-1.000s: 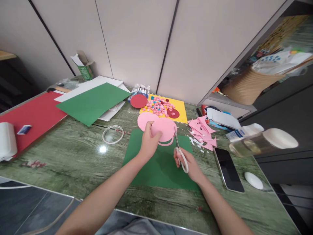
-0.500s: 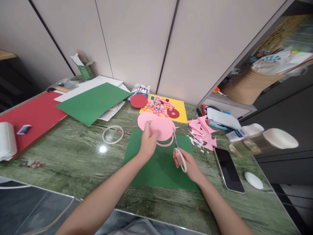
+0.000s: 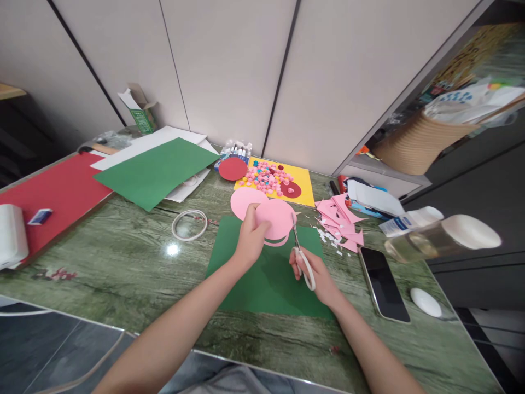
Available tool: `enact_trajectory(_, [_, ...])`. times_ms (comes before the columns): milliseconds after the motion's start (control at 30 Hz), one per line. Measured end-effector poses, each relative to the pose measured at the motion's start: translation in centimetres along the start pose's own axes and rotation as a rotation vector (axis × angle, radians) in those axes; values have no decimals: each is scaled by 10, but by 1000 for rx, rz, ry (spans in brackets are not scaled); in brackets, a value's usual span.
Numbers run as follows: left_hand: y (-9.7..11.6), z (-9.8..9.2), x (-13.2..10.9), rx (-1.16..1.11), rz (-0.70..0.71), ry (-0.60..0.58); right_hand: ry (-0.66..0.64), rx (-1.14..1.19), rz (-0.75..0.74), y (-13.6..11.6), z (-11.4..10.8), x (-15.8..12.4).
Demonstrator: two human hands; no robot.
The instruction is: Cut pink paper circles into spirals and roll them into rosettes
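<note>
Between the thumb and fingers of my left hand [image 3: 251, 238] is a rounded piece of pink paper [image 3: 275, 219]. A thin curved pink strip [image 3: 276, 242] hangs along its lower edge. My right hand [image 3: 314, 271] is closed round the white handles of a pair of scissors [image 3: 305, 269]. The blades point up at the right edge of the pink paper. Behind the held paper, a pink paper disc [image 3: 246, 201] shows to the left. Beneath both hands lies a green paper sheet [image 3: 266, 284] on the table.
Pink scraps [image 3: 340, 221] and tiny white bits lie right, near a phone [image 3: 384, 284] and a clear cup [image 3: 418, 243]. Small pink balls [image 3: 266, 178] cover a yellow sheet [image 3: 304, 183] behind. A tape ring [image 3: 189, 225] and another green sheet [image 3: 158, 169] are left.
The held pink paper has turned slightly and shifted a little to the right. The scissors have tilted a bit, still at its right edge.
</note>
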State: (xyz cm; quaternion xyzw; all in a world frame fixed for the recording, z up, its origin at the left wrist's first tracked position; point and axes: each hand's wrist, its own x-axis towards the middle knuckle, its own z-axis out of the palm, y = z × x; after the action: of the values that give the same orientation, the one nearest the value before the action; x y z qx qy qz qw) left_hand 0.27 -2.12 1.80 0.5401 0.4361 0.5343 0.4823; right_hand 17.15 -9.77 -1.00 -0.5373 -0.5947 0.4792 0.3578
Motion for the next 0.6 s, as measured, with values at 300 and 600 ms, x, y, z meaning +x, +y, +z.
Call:
enact_trajectory(300, [2,0,0,52,-8,57,-4,-6,19,1,0,0])
enact_trajectory(600, [3,0,-1,26,3,69,-2,-39,25,-5,0,-1])
